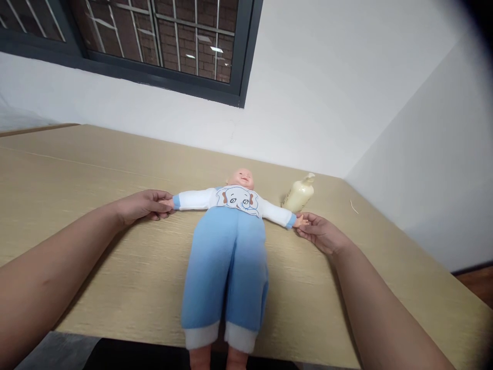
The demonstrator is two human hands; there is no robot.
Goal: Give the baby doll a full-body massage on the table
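Note:
A baby doll (231, 246) in a blue and white outfit with an elephant face on the chest lies on its back on the wooden table (127, 288). Its head points to the wall and its feet hang past the near edge. Both doll arms are stretched out sideways. My left hand (148, 204) is closed around the doll's hand at the left. At the right, my right hand (320, 231) pinches the doll's other hand between thumb and fingers. Just beyond that doll arm stands a cream pump bottle (299, 195).
A thin pale strip (353, 206) lies on the table to the right of the bottle. The white wall (300, 128) rises behind the table, with a dark-framed barred window (169, 41) at upper left. Another wall (427, 144) borders the right side.

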